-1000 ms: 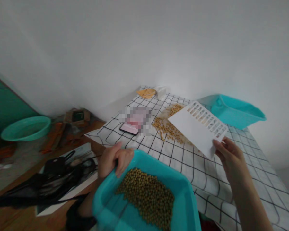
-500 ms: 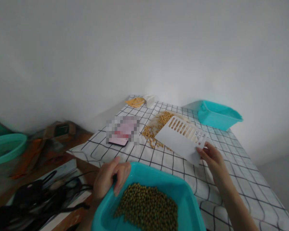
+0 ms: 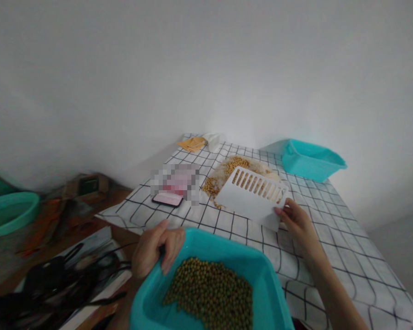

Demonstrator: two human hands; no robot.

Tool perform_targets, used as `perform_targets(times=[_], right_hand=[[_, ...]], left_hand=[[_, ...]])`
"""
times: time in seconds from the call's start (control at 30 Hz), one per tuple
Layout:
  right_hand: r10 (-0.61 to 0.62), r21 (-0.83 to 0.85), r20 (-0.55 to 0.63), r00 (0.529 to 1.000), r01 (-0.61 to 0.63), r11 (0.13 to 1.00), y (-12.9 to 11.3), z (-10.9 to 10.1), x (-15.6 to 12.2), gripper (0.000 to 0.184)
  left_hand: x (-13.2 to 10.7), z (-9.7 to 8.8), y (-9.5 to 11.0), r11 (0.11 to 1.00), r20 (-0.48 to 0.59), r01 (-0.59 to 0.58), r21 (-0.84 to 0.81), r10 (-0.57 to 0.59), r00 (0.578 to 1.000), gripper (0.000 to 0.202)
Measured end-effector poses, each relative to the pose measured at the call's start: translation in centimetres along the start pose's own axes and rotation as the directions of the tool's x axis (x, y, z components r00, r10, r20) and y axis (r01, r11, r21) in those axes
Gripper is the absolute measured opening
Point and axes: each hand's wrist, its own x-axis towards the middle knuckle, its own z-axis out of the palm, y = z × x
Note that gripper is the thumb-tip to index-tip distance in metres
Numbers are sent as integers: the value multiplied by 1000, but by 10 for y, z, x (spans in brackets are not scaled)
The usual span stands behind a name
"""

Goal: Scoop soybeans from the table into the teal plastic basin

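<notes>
My left hand (image 3: pixel 160 247) is closed over the left rim of a turquoise plastic basin (image 3: pixel 227 243) close to me. Inside that basin lies a heap of round soybeans (image 3: pixel 213 293). Out to the right, my right hand (image 3: pixel 294 220) pinches the right end of a flat white slotted board (image 3: pixel 248 201). The board is tilted above the checked cloth, and its slots face away from me. Behind and left of it, yellow soybeans (image 3: pixel 211 185) lie spread on the cloth, partly hidden by the board.
A second turquoise basin (image 3: pixel 308 162) stands at the back right of the checked tablecloth (image 3: pixel 333 247). A phone (image 3: pixel 167 199) lies on the left, with a yellow cloth (image 3: pixel 192 144) farther back. Black cables (image 3: pixel 51 279) and a green tub (image 3: pixel 13 213) are low at left.
My right hand has moved a little left with the slotted board, whose slotted edge now stands more upright over the beans. The left hand stays on the basin rim.
</notes>
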Motion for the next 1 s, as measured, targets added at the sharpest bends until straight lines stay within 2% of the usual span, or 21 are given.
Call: perform_targets(times=[0.1, 0.27, 0.4, 0.57, 0.7, 0.8, 0.87, 0.93, 1.0], right_hand=[[-17, 2, 8, 1000, 17, 1000, 1, 0, 0, 25], [-25, -3, -5, 1000, 25, 1000, 5, -1, 3, 24], [-43, -28, 17, 999, 44, 999, 6, 2, 4, 23], [-18, -41, 68, 998, 21, 999, 5, 5, 2, 30], [8, -19, 99, 995, -6, 1000, -1, 6, 1, 30], [9, 18, 134, 991, -11, 1000, -6, 8, 0, 23], [17, 41, 163, 987, -24, 999, -9, 8, 0, 20], [28, 67, 185, 982, -41, 997, -9, 8, 0, 20], [45, 100, 216, 975, -68, 993, -10, 9, -1, 23]], left_hand=[[1, -4, 2, 1000, -18, 12, -15, -13, 1000, 70], [3, -17, 5, 1000, 51, 8, 19, -9, 999, 68], [3, -18, 8, 998, 102, 11, 59, -17, 995, 67], [1, -6, 10, 998, -8, 2, 66, -2, 1000, 69], [0, 0, 11, 996, -31, -22, 83, 25, 999, 69], [2, -7, 10, 995, -6, -11, 97, 11, 1000, 69], [3, -14, 8, 993, 51, -13, 119, 7, 999, 69], [4, -20, 6, 990, 121, -24, 138, 7, 993, 69], [4, -22, 5, 991, 138, -28, 127, 10, 990, 68]])
